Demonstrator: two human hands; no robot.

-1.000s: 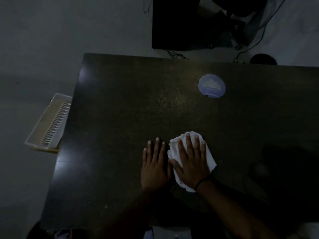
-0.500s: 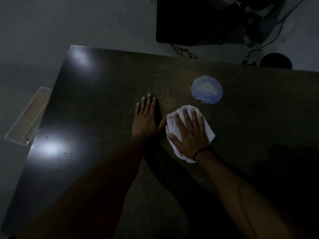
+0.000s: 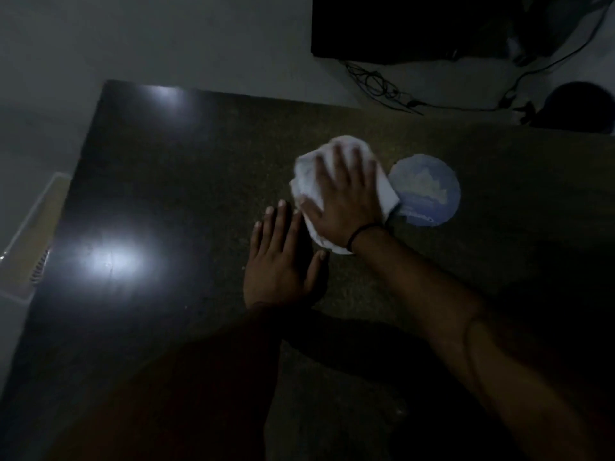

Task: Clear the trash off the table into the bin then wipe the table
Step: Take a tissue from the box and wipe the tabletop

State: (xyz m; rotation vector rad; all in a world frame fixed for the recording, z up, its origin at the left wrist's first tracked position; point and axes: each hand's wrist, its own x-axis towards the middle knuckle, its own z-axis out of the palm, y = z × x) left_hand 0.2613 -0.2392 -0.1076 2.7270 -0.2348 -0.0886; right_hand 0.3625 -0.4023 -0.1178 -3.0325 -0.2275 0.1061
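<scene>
A dark speckled table (image 3: 186, 181) fills most of the view. My right hand (image 3: 346, 201) presses flat on a crumpled white cloth (image 3: 307, 176) near the table's middle, fingers spread over it; the hand is motion-blurred. My left hand (image 3: 283, 257) lies flat on the tabletop just below and left of the cloth, palm down, holding nothing. A round blue sticker (image 3: 429, 191) sits on the table right beside the cloth's right edge.
A pale tray-like bin (image 3: 30, 237) sits on the floor off the table's left edge. Beyond the far edge are a black box (image 3: 399, 28), tangled cables (image 3: 379, 84) and a dark round object (image 3: 579, 108). Light glare (image 3: 113, 261) shines on the table's left part.
My right hand has pushed the cloth away from me, up beside the blue sticker. My left hand stays flat on the table, now below the cloth.
</scene>
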